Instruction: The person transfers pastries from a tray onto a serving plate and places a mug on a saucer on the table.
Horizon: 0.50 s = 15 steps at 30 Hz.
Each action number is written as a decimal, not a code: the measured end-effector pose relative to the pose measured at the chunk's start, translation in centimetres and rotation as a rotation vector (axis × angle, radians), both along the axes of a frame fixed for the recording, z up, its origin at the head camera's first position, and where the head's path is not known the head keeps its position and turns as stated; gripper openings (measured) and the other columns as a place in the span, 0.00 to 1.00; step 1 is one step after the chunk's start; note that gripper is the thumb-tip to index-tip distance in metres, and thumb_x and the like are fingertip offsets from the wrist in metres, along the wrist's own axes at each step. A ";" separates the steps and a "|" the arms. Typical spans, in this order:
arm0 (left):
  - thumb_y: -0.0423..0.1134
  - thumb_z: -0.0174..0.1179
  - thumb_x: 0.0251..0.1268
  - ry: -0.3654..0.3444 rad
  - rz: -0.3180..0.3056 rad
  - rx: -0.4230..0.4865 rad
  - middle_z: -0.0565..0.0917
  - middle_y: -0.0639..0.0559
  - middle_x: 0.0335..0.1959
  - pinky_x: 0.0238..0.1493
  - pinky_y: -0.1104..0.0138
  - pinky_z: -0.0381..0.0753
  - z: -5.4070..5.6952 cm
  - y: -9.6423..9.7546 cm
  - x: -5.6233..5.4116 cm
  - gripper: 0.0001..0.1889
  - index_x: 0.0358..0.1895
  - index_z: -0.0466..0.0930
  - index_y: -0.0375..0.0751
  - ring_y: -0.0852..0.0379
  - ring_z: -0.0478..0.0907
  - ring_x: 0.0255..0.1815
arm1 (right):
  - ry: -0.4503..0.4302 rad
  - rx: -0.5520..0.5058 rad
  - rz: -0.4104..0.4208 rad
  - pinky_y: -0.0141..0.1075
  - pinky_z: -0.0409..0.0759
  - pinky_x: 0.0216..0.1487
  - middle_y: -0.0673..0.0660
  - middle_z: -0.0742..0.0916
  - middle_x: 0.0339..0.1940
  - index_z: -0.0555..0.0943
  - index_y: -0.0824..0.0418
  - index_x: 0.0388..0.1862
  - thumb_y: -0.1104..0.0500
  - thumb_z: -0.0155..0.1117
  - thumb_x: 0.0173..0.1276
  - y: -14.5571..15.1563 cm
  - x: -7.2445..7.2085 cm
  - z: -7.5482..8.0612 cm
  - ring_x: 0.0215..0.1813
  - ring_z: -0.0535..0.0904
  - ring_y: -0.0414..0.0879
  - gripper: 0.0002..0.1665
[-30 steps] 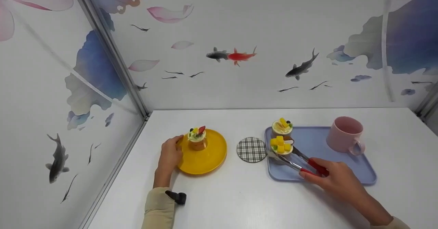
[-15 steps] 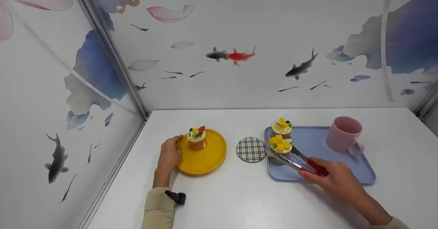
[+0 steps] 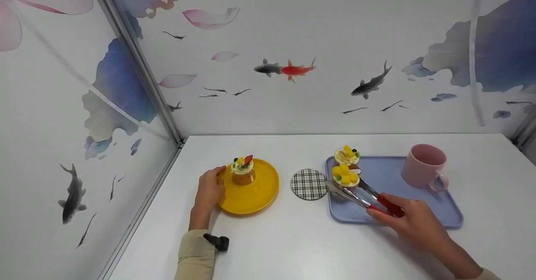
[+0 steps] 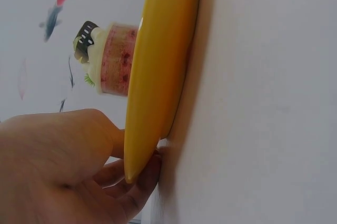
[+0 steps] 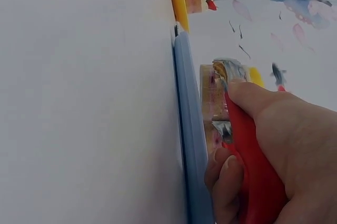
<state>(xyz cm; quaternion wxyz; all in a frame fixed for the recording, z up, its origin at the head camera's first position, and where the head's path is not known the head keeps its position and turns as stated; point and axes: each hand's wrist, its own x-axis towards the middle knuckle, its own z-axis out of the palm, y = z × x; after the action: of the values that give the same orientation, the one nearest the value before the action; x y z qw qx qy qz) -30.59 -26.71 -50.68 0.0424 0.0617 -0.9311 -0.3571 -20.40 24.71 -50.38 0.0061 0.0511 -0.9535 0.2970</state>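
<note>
My left hand [image 3: 210, 189] pinches the left rim of a yellow plate [image 3: 264, 196], thumb above and fingers beneath in the left wrist view. On that plate stands a small dessert cup [image 4: 117, 58] with cream and fruit on top. In my right hand [image 3: 412, 219] are metal tongs with red handles [image 5: 253, 166]. Their two arms reach around a dessert cup topped with yellow cubes [image 3: 346, 176], over the left end of a blue tray [image 3: 385, 177]. Right behind it is another fruit-topped cup [image 3: 346, 156]; the tongs partly hide the cups in the right wrist view.
A pink mug [image 3: 423, 167] stands at the right of the tray, handle toward the front. Between plate and tray lies a round checked coaster [image 3: 309, 184], close to the tray's left edge. Printed wall panels [image 3: 268, 104] border the white table [image 3: 284, 246] behind and at left.
The cup with yellow cubes sits slightly higher between the arms of the tongs. My left hand and the plate hold still; the head view has shifted a little.
</note>
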 end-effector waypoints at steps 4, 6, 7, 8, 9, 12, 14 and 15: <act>0.19 0.56 0.75 0.006 0.001 0.004 0.79 0.35 0.75 0.83 0.46 0.72 0.1 0.1 0.0 0.29 0.77 0.75 0.34 0.38 0.75 0.79 | -0.002 -0.002 -0.001 0.27 0.79 0.29 0.50 0.90 0.37 0.86 0.62 0.66 0.27 0.76 0.64 -0.1 0.1 0.1 0.37 0.78 0.46 0.47; 0.19 0.56 0.76 0.008 0.002 0.002 0.79 0.35 0.75 0.83 0.46 0.71 0.1 0.1 0.0 0.29 0.77 0.75 0.34 0.37 0.75 0.79 | -0.001 -0.001 -0.001 0.27 0.79 0.29 0.50 0.91 0.37 0.87 0.62 0.66 0.27 0.76 0.64 -0.2 0.1 0.1 0.37 0.78 0.46 0.47; 0.19 0.56 0.76 0.006 0.002 0.001 0.79 0.35 0.75 0.83 0.46 0.71 0.2 0.1 0.1 0.29 0.77 0.74 0.34 0.37 0.74 0.79 | -0.002 0.001 -0.001 0.27 0.78 0.28 0.50 0.91 0.37 0.87 0.62 0.66 0.27 0.76 0.63 -0.2 0.1 0.1 0.36 0.78 0.46 0.48; 0.19 0.55 0.76 0.005 0.003 -0.001 0.79 0.35 0.75 0.83 0.46 0.71 0.2 0.1 0.1 0.29 0.77 0.74 0.34 0.37 0.74 0.79 | -0.003 0.003 -0.001 0.27 0.78 0.28 0.50 0.91 0.36 0.87 0.62 0.66 0.26 0.76 0.63 -0.2 0.1 0.1 0.36 0.78 0.46 0.48; 0.19 0.55 0.76 0.002 0.005 -0.001 0.79 0.35 0.75 0.83 0.46 0.71 0.2 0.0 0.1 0.29 0.78 0.74 0.34 0.37 0.74 0.79 | -0.005 0.007 -0.002 0.27 0.77 0.27 0.49 0.91 0.35 0.87 0.62 0.66 0.26 0.76 0.63 -0.2 0.1 0.1 0.36 0.78 0.46 0.48; 0.19 0.56 0.76 -0.007 0.012 0.007 0.79 0.35 0.76 0.83 0.46 0.70 0.1 0.1 0.1 0.29 0.78 0.74 0.35 0.37 0.74 0.79 | -0.007 0.020 -0.006 0.27 0.75 0.26 0.48 0.89 0.31 0.87 0.62 0.66 0.26 0.75 0.62 -0.4 0.2 0.1 0.34 0.77 0.45 0.49; 0.19 0.56 0.76 -0.014 0.016 0.011 0.79 0.36 0.76 0.83 0.47 0.71 0.0 0.1 0.0 0.29 0.78 0.74 0.35 0.38 0.74 0.79 | -0.007 0.028 -0.008 0.28 0.73 0.25 0.47 0.87 0.27 0.87 0.61 0.66 0.25 0.75 0.62 -0.5 0.2 0.2 0.32 0.76 0.45 0.49; 0.20 0.56 0.76 -0.017 0.017 0.015 0.79 0.36 0.76 0.83 0.47 0.71 -0.1 0.1 0.0 0.29 0.78 0.74 0.36 0.38 0.74 0.79 | -0.006 0.032 -0.009 0.28 0.73 0.24 0.47 0.86 0.26 0.87 0.61 0.66 0.25 0.75 0.62 -0.6 0.3 0.2 0.31 0.76 0.45 0.49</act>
<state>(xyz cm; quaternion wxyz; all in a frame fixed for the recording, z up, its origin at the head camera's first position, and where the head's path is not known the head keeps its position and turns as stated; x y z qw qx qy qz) -30.60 -26.59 -50.73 0.0369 0.0732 -0.9282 -0.3630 -20.13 24.14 -50.14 0.0038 0.0460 -0.9583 0.2819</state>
